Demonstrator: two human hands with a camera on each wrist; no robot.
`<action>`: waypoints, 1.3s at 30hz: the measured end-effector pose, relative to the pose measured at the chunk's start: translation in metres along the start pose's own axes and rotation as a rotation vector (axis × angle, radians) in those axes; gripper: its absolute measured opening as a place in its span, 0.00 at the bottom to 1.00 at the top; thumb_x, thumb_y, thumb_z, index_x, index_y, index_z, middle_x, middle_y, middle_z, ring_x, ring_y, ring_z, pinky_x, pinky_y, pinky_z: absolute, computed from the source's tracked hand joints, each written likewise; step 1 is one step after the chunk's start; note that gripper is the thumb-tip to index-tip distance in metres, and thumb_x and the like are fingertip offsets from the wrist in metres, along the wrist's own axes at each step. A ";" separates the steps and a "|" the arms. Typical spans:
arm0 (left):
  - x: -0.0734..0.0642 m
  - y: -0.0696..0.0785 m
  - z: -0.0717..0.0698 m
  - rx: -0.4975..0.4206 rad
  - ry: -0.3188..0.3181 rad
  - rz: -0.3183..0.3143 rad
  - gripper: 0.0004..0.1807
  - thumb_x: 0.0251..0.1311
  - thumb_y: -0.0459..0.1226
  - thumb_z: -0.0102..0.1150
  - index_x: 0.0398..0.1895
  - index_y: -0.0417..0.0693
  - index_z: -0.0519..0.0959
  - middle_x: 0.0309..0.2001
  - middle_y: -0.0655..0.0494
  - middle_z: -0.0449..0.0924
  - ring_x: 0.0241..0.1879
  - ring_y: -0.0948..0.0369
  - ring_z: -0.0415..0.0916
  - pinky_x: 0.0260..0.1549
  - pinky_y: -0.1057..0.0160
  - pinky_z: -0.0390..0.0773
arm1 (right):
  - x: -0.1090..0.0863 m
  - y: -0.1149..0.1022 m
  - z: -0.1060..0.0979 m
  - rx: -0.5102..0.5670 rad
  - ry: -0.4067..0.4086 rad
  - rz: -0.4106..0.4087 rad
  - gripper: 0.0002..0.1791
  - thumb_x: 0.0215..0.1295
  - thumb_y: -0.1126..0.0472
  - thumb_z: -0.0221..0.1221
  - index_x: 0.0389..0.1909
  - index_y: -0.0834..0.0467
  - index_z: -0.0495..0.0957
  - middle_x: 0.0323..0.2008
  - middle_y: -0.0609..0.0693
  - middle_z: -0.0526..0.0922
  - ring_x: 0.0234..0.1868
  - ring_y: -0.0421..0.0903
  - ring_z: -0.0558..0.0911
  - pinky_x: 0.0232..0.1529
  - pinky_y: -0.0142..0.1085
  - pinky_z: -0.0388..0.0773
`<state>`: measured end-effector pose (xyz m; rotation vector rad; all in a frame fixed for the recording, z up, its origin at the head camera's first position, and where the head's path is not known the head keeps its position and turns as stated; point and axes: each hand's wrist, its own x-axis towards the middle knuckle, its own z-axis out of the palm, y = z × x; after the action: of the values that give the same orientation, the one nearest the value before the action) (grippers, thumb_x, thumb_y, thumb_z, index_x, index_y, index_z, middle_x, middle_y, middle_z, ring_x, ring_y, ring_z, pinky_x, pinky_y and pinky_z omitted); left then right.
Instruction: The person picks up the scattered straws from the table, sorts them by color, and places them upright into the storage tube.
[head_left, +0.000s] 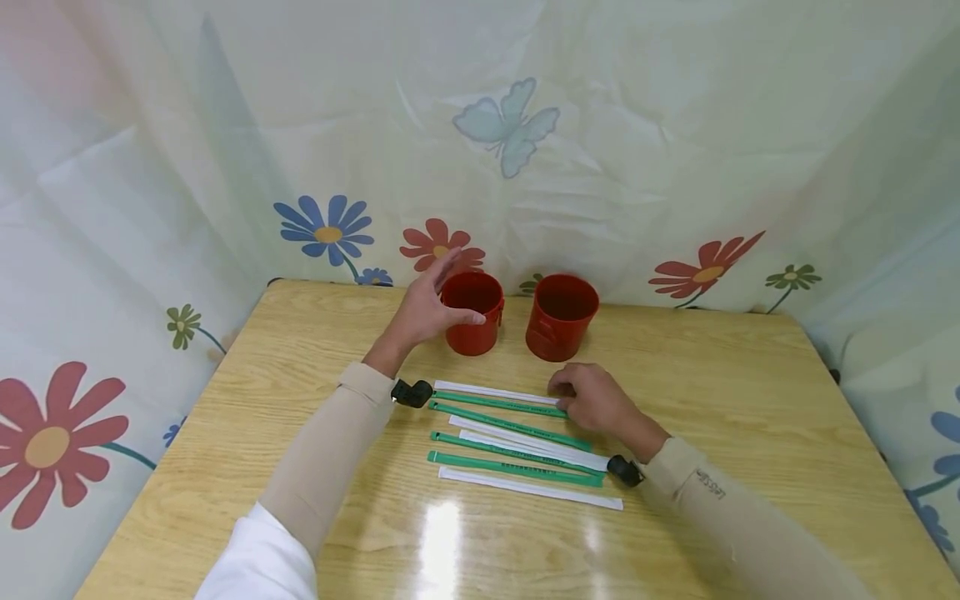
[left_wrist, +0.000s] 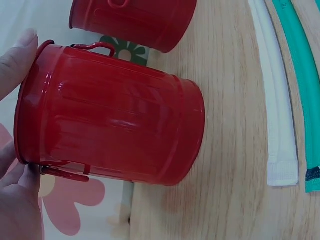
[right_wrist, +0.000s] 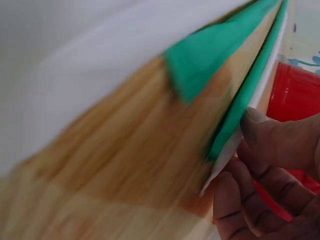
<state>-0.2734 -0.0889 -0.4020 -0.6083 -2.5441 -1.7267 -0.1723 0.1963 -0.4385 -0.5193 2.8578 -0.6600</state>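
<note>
My left hand (head_left: 429, 310) spans the rim of a red metal bucket (left_wrist: 115, 115) with side handles, thumb to its right and fingers on its far left. The bucket stands on the table. My right hand (head_left: 596, 398) pinches the right end of the farthest white strip (head_left: 498, 392), a flat, cloth-like band. In the right wrist view the strip end (right_wrist: 227, 159) lies between thumb and fingers, with a green strip (right_wrist: 247, 97) against it. More green and white strips lie in a row nearer the table's front, the green ones bearing dark printing.
A second red bucket (head_left: 562, 321) stands to the right of the first. Both are near the wooden table's (head_left: 712, 400) back edge. A flowered curtain (head_left: 637, 133) hangs close behind and along the sides.
</note>
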 end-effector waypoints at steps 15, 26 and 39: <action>0.000 -0.004 0.002 -0.031 0.017 0.005 0.56 0.45 0.41 0.79 0.76 0.68 0.54 0.74 0.59 0.62 0.73 0.54 0.62 0.61 0.48 0.76 | -0.007 0.001 0.002 -0.323 -0.168 -0.164 0.12 0.59 0.71 0.64 0.40 0.55 0.74 0.32 0.46 0.77 0.36 0.43 0.74 0.43 0.39 0.79; -0.001 -0.004 0.002 -0.001 0.024 -0.034 0.62 0.43 0.45 0.79 0.78 0.71 0.46 0.76 0.58 0.59 0.73 0.57 0.61 0.61 0.49 0.77 | -0.019 0.001 0.002 -0.508 -0.162 -0.251 0.14 0.61 0.65 0.65 0.46 0.61 0.74 0.38 0.52 0.79 0.41 0.48 0.77 0.49 0.43 0.81; -0.001 -0.005 0.003 -0.021 0.029 -0.027 0.64 0.47 0.42 0.78 0.79 0.71 0.41 0.75 0.56 0.60 0.72 0.57 0.62 0.66 0.50 0.72 | -0.027 -0.002 -0.028 -0.237 0.000 -0.221 0.12 0.52 0.74 0.63 0.34 0.57 0.77 0.29 0.45 0.77 0.29 0.40 0.71 0.34 0.34 0.75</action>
<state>-0.2736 -0.0878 -0.4082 -0.5483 -2.5290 -1.7598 -0.1533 0.2154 -0.4107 -0.8793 2.9205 -0.3507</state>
